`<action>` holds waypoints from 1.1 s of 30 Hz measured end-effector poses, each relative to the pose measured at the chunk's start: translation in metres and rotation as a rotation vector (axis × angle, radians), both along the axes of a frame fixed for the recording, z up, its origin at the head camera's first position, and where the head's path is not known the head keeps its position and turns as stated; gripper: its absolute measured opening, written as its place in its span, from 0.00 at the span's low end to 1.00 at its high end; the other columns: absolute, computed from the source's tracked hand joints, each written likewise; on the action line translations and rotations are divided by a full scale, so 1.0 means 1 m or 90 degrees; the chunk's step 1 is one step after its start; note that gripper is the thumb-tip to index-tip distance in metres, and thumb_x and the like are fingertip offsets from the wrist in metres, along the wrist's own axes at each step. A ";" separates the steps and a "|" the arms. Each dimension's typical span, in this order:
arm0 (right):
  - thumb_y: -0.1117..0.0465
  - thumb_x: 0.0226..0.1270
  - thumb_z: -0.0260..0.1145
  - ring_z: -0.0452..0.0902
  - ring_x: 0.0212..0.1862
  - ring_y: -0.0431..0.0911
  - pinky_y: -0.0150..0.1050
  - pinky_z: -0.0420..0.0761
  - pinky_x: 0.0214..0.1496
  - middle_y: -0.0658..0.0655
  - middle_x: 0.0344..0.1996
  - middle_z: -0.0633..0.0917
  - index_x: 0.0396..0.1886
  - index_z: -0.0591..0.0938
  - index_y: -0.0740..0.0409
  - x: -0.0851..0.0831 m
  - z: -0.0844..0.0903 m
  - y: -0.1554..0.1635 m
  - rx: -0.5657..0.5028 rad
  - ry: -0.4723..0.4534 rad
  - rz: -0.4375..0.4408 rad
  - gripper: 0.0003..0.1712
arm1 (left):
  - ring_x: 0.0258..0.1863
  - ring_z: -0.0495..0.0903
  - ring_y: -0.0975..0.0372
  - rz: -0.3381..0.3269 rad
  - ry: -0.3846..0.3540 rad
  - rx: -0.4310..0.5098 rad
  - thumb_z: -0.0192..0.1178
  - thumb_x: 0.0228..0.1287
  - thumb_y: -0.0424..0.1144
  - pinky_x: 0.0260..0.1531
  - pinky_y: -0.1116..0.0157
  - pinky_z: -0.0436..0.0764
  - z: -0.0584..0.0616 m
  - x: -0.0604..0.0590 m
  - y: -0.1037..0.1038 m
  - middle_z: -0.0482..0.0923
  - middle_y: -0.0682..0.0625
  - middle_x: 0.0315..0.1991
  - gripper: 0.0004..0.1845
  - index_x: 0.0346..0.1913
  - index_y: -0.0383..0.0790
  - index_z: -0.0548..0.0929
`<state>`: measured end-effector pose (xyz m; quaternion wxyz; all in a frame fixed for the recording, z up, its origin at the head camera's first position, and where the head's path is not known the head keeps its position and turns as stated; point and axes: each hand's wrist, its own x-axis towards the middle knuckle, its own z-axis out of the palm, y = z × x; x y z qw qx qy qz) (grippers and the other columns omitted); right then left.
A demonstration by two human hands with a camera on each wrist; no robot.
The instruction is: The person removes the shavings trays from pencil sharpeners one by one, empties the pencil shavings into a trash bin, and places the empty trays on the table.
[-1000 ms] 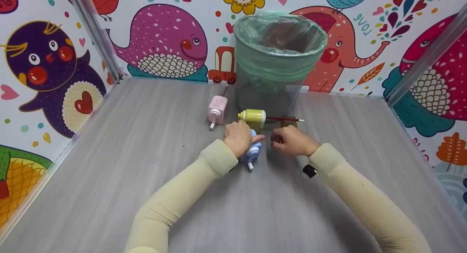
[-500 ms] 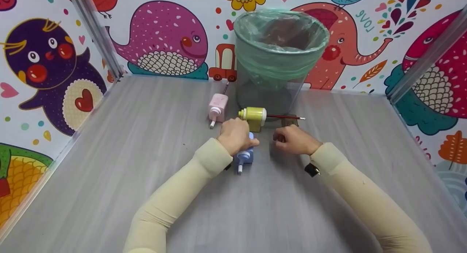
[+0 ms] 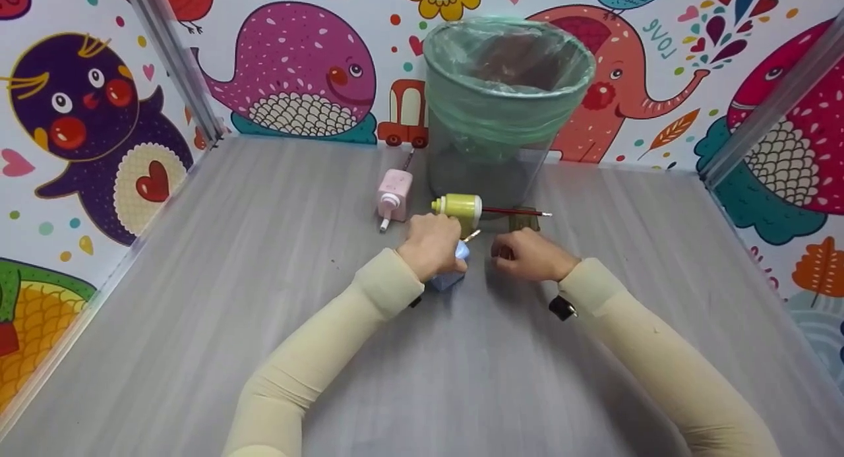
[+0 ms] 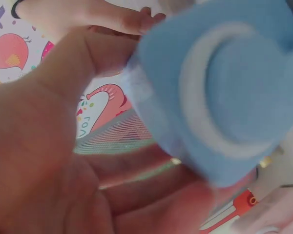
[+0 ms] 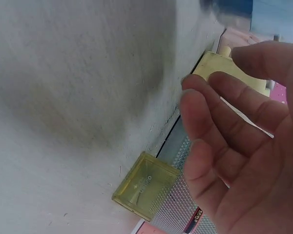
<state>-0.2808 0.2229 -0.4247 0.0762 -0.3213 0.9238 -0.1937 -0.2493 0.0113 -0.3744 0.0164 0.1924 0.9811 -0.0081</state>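
My left hand (image 3: pixel 432 246) grips a blue hand-crank pencil sharpener (image 3: pixel 450 272) between thumb and fingers. In the left wrist view the blue sharpener (image 4: pixel 244 87) shows its white ring and round blue hub, tilted. A thin stick end (image 3: pixel 471 236) pokes out past the far side of it. To the right, my right hand (image 3: pixel 534 254) hovers with loosely bent fingers and nothing in them; the right wrist view shows this palm (image 5: pixel 254 165) bare. Just beyond the hands lies a yellow sharpener (image 3: pixel 459 208) with a dark red pencil (image 3: pixel 511 212) in its end.
A pink crank sharpener (image 3: pixel 394 193) stands left of the yellow one, a pencil behind it. A see-through yellow drawer (image 5: pixel 146 187) sits before the mesh bin (image 3: pixel 481 180), which has a green liner (image 3: pixel 508 117). Printed panels (image 3: pixel 297 74) wall the grey table (image 3: pixel 316 325).
The left hand first brought the blue sharpener left and nearer, then turned it; its crank, which pointed toward me, is out of sight in the head view. The right hand barely moved.
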 end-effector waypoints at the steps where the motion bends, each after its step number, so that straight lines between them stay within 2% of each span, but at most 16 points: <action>1: 0.65 0.62 0.64 0.78 0.30 0.42 0.42 0.82 0.36 0.57 0.31 0.87 0.39 0.86 0.64 0.000 0.000 0.000 0.003 -0.006 0.004 0.09 | 0.42 0.87 0.52 -0.011 0.001 0.006 0.73 0.51 0.60 0.40 0.53 0.85 -0.001 -0.001 0.000 0.87 0.45 0.42 0.30 0.46 0.37 0.83; 7: 0.64 0.63 0.64 0.84 0.35 0.46 0.48 0.86 0.41 0.61 0.37 0.89 0.44 0.86 0.66 0.002 -0.001 0.003 0.036 -0.048 0.028 0.13 | 0.43 0.86 0.49 -0.064 -0.029 0.039 0.72 0.58 0.52 0.43 0.51 0.85 -0.008 -0.011 -0.001 0.85 0.43 0.45 0.26 0.49 0.34 0.82; 15: 0.65 0.62 0.65 0.79 0.28 0.42 0.41 0.82 0.33 0.60 0.32 0.89 0.42 0.87 0.66 0.003 -0.001 0.003 0.054 -0.026 0.052 0.12 | 0.48 0.84 0.48 -0.102 -0.023 0.069 0.66 0.64 0.39 0.46 0.48 0.84 -0.009 -0.019 -0.004 0.83 0.41 0.51 0.15 0.50 0.34 0.83; 19: 0.64 0.63 0.65 0.75 0.26 0.39 0.37 0.78 0.30 0.60 0.31 0.89 0.44 0.88 0.65 0.004 0.001 -0.001 0.063 -0.045 0.056 0.13 | 0.55 0.80 0.49 -0.120 -0.014 0.058 0.64 0.65 0.36 0.52 0.49 0.83 -0.011 -0.022 -0.004 0.78 0.42 0.58 0.16 0.55 0.36 0.84; 24: 0.63 0.63 0.65 0.73 0.25 0.37 0.34 0.75 0.29 0.59 0.31 0.89 0.45 0.88 0.65 0.007 0.001 -0.005 0.066 -0.062 0.058 0.14 | 0.60 0.76 0.50 -0.138 0.014 0.037 0.65 0.66 0.37 0.60 0.52 0.79 -0.017 -0.026 -0.004 0.76 0.43 0.61 0.22 0.62 0.40 0.80; 29: 0.60 0.65 0.67 0.74 0.27 0.39 0.38 0.78 0.32 0.59 0.33 0.89 0.46 0.88 0.65 0.007 -0.002 -0.009 0.070 -0.056 0.054 0.15 | 0.61 0.76 0.51 -0.140 0.047 0.043 0.64 0.68 0.36 0.59 0.52 0.80 -0.023 -0.029 -0.003 0.76 0.42 0.62 0.22 0.64 0.40 0.79; 33: 0.59 0.65 0.68 0.74 0.28 0.41 0.39 0.77 0.33 0.57 0.32 0.87 0.48 0.86 0.66 0.007 -0.004 -0.012 0.064 -0.058 0.024 0.16 | 0.61 0.75 0.51 -0.135 0.060 0.044 0.61 0.70 0.36 0.57 0.52 0.81 -0.025 -0.029 -0.001 0.76 0.43 0.63 0.21 0.65 0.40 0.79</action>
